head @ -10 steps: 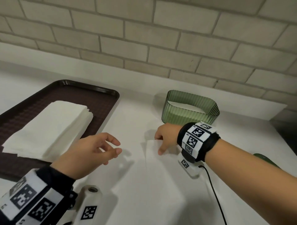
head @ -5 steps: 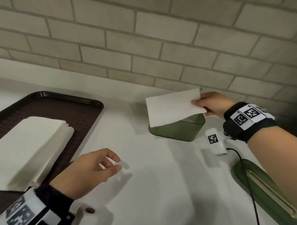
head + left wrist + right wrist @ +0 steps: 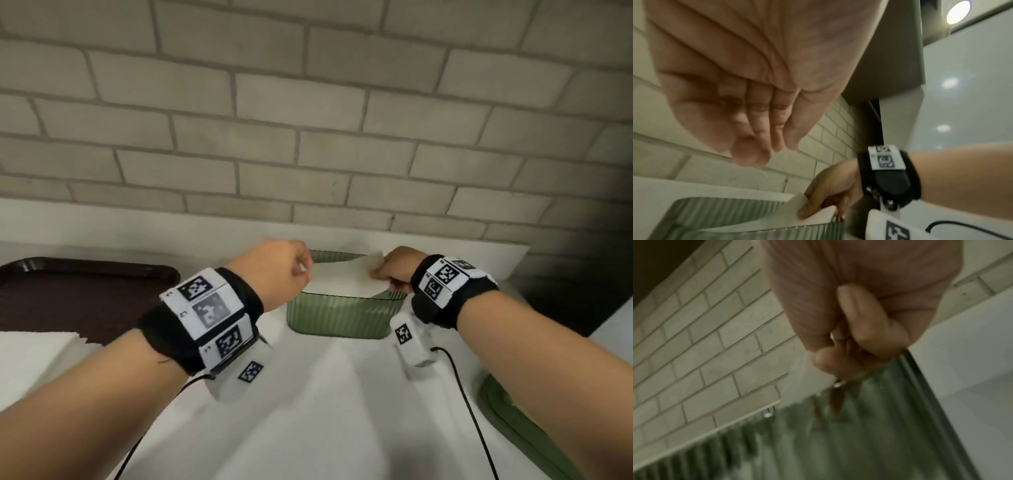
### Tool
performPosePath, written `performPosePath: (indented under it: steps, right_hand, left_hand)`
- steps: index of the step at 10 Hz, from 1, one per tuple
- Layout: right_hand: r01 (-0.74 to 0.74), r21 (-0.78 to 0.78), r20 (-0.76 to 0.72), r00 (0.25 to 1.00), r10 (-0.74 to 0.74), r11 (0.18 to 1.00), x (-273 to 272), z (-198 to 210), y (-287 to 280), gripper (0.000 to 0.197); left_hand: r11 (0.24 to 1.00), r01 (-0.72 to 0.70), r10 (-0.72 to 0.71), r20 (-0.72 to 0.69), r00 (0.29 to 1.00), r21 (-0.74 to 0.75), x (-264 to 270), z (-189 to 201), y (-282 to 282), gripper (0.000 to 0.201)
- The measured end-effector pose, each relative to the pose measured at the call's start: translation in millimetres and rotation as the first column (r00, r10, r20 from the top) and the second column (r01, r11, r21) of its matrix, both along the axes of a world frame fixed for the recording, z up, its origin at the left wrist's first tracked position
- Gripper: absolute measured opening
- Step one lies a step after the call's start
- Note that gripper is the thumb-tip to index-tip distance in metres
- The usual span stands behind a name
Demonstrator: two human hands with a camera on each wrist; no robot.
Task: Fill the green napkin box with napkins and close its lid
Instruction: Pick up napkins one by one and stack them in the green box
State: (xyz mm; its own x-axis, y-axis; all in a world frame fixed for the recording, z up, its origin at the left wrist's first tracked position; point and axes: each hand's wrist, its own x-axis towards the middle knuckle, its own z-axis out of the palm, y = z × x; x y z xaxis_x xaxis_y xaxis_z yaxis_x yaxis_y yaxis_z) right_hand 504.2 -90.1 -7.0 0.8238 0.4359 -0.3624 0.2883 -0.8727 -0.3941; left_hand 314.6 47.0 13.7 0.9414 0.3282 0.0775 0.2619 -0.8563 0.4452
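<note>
The green ribbed napkin box (image 3: 342, 318) stands open on the white counter by the wall. A white napkin (image 3: 342, 279) lies tilted across its opening, partly inside. My right hand (image 3: 378, 274) pinches the napkin's right edge; in the left wrist view its thumb presses the napkin (image 3: 818, 216) at the box (image 3: 715, 211) rim. My left hand (image 3: 298, 270) is at the napkin's left edge, over the box's left end. In the left wrist view that left hand (image 3: 764, 149) has loosely bent fingers with nothing between them. The green lid (image 3: 520, 435) lies at the lower right.
A dark brown tray (image 3: 85, 291) sits to the left, with a stack of white napkins (image 3: 37, 356) on it at the frame's edge. A brick wall rises right behind the box. Cables run from both wrist cameras across the counter.
My right hand has lowered the napkin onto the box's opening. My left hand has come up from the counter to the box's left end.
</note>
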Motion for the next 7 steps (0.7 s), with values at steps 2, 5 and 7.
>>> performPosePath:
  steps: [2, 5, 7]
  right_hand:
    - [-0.097, -0.365, 0.465, 0.843, 0.271, 0.926, -10, 13, 1, 0.026]
    - [-0.497, -0.467, 0.09, 0.796, 0.598, 0.731, -6, -3, 15, 0.068]
    - [-0.466, -0.62, 0.091, 0.756, 0.648, 0.631, -4, -18, 31, 0.066]
  left_hand:
    - [0.97, 0.144, -0.097, -0.232, 0.968, 0.194, 71, -5, -2, 0.037]
    - [0.906, 0.323, -0.107, -0.591, 0.8, 0.273, 122, -44, -4, 0.05]
    - [0.84, 0.376, -0.092, -0.579, 0.81, 0.391, 120, -46, -1, 0.04]
